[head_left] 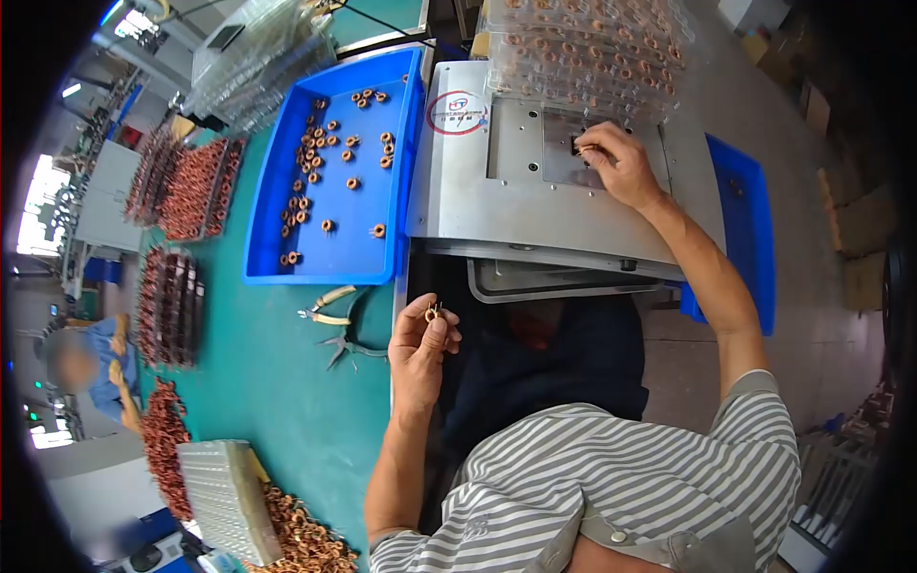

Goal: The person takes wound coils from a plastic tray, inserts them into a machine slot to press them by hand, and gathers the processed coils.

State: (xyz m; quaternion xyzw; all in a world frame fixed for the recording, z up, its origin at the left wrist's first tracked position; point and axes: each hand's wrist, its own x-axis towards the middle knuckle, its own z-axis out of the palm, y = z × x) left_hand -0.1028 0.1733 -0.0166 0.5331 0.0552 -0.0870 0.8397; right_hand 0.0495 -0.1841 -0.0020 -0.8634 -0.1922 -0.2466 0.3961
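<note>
My left hand (420,349) is closed on a small copper-wound ring (432,313), pinched between thumb and fingers, in front of the metal machine (458,205). Over the machine's top, my right hand (616,162) has its fingers pressed together at a small dark opening in the square plate (564,162). What those fingertips hold, if anything, is too small to make out. Left of the machine, a blue tray (261,239) holds several loose copper rings (328,226).
Stacked clear trays of rings (583,57) stand behind my right hand. Pliers (342,346) and cutters lie on the green table (315,411). Red coils (196,188) fill the table's far side, where a co-worker (100,363) sits. Another blue tray (745,229) is at right.
</note>
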